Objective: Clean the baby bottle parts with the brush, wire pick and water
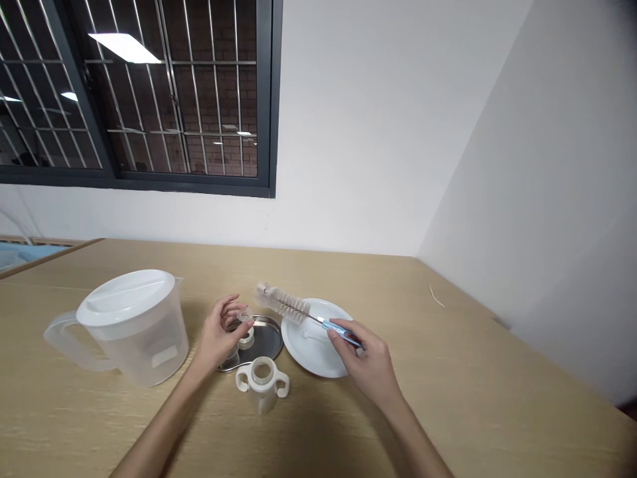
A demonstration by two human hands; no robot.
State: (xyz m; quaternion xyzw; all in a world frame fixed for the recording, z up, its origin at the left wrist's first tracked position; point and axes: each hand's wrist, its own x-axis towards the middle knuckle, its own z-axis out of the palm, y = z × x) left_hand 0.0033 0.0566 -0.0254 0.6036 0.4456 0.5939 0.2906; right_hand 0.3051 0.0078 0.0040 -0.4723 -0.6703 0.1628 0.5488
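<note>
My right hand (365,358) is closed around the blue handle of a bottle brush (293,307). Its pale bristles point left, above the edge of a white plate (318,362). Between the thumb and fingers of my left hand (221,332) is a small clear round piece (244,315), perhaps a bottle nipple. Below that hand lies a metal tray (269,338) carrying a whitish ring (247,340) and another clear part, partly hidden by my hand. A baby bottle (262,385) with two cream side handles stands upright and uncapped in front of the tray.
A translucent pitcher (144,332) with a white lid stands on the left, its handle facing left. The wooden table (448,372) meets the wall at the back and right. A thin pale strip (436,296) lies far right, and a barred window (174,99) is above.
</note>
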